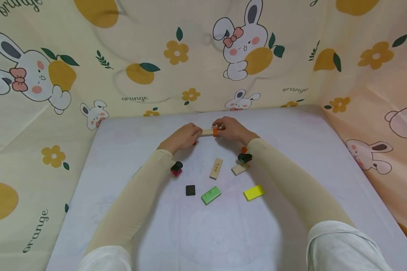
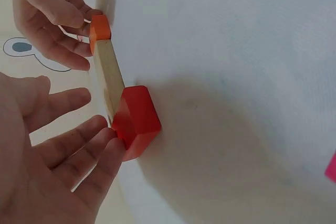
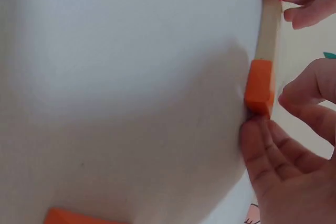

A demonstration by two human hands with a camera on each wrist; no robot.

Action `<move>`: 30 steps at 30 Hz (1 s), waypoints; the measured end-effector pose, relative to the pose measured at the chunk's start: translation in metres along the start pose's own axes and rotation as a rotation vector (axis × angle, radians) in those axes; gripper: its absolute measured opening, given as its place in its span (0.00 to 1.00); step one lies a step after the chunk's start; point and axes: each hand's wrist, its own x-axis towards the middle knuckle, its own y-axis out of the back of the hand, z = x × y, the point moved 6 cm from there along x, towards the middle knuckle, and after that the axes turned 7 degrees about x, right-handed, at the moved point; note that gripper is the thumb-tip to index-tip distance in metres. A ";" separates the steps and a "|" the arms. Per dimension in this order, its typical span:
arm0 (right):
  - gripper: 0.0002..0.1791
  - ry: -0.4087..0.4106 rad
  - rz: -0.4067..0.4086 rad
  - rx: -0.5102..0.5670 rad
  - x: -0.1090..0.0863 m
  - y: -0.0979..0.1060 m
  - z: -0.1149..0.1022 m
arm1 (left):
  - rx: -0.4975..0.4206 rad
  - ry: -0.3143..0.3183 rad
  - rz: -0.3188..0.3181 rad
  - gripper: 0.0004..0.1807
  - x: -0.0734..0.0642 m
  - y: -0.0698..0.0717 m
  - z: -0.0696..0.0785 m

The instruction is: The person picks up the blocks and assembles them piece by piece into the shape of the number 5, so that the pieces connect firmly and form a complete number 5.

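A plain wooden block [image 1: 207,132] lies in a row between an orange block [image 1: 216,132] and a red block [image 2: 137,121] at the far side of the table. Several fingertips of my left hand [image 1: 182,137] touch the red block, with fingers fairly straight in the left wrist view. At the other end, my right hand [image 1: 234,130] rests its fingertips against the end of the orange block [image 3: 259,85]. Its thumb and another finger stand close beside that block, apparently apart from it. The red block is mostly hidden by my left hand in the head view.
Nearer me lie a wooden block with dark markings [image 1: 216,168], another wooden block [image 1: 239,169], a black square block [image 1: 190,190], a green block [image 1: 211,195] and a yellow block [image 1: 254,192]. A pink-red block [image 1: 176,172] and another orange block [image 1: 244,149] sit by my wrists. Patterned cloth [image 1: 203,82] hangs behind.
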 end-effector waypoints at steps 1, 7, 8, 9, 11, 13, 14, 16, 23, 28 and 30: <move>0.23 -0.007 0.007 0.007 -0.002 0.001 -0.001 | -0.019 0.007 0.006 0.22 -0.001 0.000 -0.001; 0.23 -0.023 0.111 -0.010 -0.008 0.013 -0.002 | -0.130 0.018 0.087 0.24 -0.012 0.010 -0.005; 0.23 -0.020 0.130 -0.018 -0.009 0.015 -0.002 | -0.146 0.022 0.106 0.25 -0.017 0.013 -0.006; 0.23 -0.012 0.145 -0.029 -0.010 0.016 -0.003 | -0.162 0.029 0.125 0.27 -0.022 0.016 -0.008; 0.25 0.005 0.161 -0.054 -0.011 0.019 -0.004 | -0.196 0.038 0.167 0.30 -0.034 0.024 -0.012; 0.25 0.034 0.171 -0.099 -0.013 0.020 -0.008 | -0.231 0.050 0.218 0.33 -0.047 0.031 -0.018; 0.25 0.051 0.170 -0.124 -0.014 0.020 -0.011 | -0.250 0.058 0.241 0.34 -0.054 0.035 -0.021; 0.26 0.093 0.161 -0.180 -0.017 0.019 -0.017 | -0.276 0.069 0.290 0.35 -0.068 0.042 -0.028; 0.29 0.182 0.080 -0.284 -0.018 0.003 -0.036 | -0.336 0.136 0.312 0.41 -0.111 0.045 -0.059; 0.29 0.215 0.040 -0.315 -0.017 -0.011 -0.047 | -0.362 0.189 0.213 0.43 -0.130 0.024 -0.087; 0.29 0.235 0.027 -0.313 -0.016 -0.016 -0.051 | -0.361 0.199 0.177 0.44 -0.134 0.014 -0.096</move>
